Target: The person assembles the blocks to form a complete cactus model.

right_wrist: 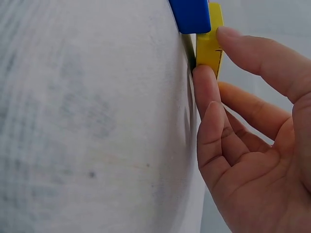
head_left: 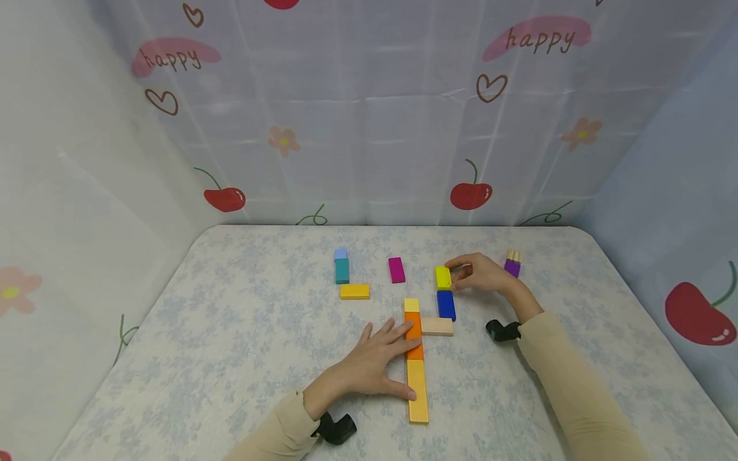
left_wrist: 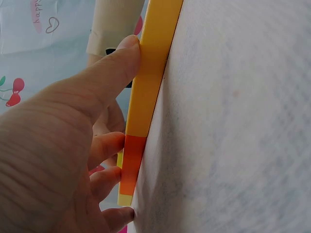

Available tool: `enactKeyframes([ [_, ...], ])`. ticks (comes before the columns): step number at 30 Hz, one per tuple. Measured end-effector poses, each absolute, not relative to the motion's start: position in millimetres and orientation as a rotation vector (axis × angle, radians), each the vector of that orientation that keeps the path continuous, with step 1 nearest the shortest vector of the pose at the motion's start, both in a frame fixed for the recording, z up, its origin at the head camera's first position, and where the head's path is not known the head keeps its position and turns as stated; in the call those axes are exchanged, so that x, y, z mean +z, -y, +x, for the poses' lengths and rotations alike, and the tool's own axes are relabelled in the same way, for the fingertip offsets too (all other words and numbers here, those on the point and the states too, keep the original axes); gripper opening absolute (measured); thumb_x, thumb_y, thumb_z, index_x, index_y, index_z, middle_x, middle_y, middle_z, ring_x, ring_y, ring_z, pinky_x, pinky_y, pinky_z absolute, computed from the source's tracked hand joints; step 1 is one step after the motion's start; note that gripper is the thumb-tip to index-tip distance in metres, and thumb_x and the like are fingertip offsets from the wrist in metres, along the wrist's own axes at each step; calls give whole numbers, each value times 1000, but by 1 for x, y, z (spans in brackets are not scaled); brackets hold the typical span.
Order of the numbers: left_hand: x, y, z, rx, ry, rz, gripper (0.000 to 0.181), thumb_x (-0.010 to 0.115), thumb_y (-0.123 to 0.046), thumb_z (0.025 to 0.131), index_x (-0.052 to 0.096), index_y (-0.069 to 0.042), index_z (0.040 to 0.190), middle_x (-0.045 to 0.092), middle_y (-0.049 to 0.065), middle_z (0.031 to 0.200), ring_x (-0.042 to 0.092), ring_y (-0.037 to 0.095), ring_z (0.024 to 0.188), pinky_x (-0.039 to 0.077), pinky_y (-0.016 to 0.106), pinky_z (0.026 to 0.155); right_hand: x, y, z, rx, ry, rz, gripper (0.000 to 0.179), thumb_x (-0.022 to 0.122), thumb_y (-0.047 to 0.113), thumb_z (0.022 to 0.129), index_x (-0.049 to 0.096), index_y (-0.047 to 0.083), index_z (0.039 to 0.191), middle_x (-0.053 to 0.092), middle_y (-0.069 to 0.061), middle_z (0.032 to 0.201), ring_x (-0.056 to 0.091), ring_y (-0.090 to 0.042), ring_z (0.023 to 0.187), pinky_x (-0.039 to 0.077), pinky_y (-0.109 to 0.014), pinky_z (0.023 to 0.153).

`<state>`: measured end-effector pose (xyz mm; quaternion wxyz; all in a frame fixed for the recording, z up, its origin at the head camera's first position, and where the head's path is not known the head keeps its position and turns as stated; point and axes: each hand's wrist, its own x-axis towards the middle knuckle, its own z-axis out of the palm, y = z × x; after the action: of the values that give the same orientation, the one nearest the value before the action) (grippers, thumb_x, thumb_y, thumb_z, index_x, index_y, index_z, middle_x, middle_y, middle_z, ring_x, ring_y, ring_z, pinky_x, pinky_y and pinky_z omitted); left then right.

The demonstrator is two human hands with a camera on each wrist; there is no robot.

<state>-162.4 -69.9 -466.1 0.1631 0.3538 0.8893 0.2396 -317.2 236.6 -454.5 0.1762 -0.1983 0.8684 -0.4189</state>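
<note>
On the pale patterned table, the right hand pinches a yellow block at the far end of a blue block. The left hand, fingers spread wide, touches an orange block and a long amber block.

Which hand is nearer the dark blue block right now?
Right. The right hand pinches the bright yellow block just beyond the dark blue block; the left hand is farther off, to its left and nearer the person, fingers spread at the orange block.
</note>
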Motion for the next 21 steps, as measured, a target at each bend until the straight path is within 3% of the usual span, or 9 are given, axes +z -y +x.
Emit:
enactKeyframes([
  [11, -466, 70, -162, 682, -2541, 1019, 86, 72, -59, 79, 36, -32, 152, 15, -4, 165, 9, 34, 152, 6, 71, 113, -454, -234, -314, -1197, -2462, -560, 54, 75, 6, 84, 55, -10, 131, 63, -26, 111, 61, -18, 80, 53, -23, 70],
  [21, -466, 70, -162, 686, -2542, 1016, 86, 72, -60, 79, 36, -32, 152, 15, -5, 165, 9, 34, 152, 6, 71, 114, -454, -234, -315, -1168, -2498, -545, 50, 74, 8, 86, 56, -7, 131, 63, -24, 116, 61, -19, 84, 53, -22, 73],
])
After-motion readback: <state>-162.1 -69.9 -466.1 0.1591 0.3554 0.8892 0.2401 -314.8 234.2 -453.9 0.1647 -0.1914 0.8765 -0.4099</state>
